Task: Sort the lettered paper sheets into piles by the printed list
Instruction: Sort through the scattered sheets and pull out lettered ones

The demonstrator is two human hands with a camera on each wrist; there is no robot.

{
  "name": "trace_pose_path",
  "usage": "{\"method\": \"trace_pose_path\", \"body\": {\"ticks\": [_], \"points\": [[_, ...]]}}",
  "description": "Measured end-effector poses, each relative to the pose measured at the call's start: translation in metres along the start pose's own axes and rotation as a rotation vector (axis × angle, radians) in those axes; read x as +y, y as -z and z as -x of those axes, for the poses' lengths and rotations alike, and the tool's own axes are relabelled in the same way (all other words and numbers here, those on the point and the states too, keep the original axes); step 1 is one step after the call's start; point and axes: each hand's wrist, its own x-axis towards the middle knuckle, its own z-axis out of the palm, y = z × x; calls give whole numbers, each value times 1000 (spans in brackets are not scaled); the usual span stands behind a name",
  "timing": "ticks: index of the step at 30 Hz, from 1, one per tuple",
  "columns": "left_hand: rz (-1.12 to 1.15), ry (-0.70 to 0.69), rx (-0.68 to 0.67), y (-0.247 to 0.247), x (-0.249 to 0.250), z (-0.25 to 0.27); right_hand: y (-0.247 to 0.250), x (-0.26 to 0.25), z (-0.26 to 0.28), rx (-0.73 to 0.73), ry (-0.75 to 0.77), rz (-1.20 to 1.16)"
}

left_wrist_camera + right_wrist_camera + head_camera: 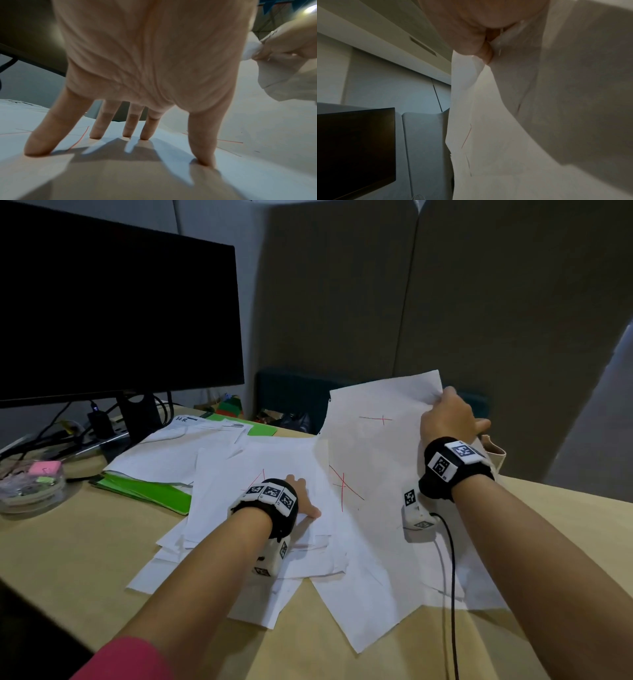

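Tan tabletop (pixel 68 542), dark monitor (pixel 116 302) at 10 o'clock. Left hand (pixel 301 498), fingers spread, presses the centre pile (pixel 260 467); right hand (pixel 445 419) pinches a raised sheet (pixel 376 446) at 2 o'clock. Risk: the limp sheet could drag loose neighbours and mix piles.

Left wrist band (pixel 274 501): black strap, white blocks printed with black square markers.
Right wrist band (pixel 452 465): same black strap and marker blocks.
Cable (pixel 452 594): thin, black, under the right forearm.
Sleeve (pixel 126 660): pink, left arm.
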Motion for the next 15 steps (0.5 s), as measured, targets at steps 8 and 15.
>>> {"method": "trace_pose_path", "body": {"ticks": [8, 15], "points": [[-11, 7, 48, -1, 1, -2, 16, -21, -12, 232, 34, -243], [-22, 10, 75, 1, 1, 2, 13, -34, -10, 291, 170, -239]]}}
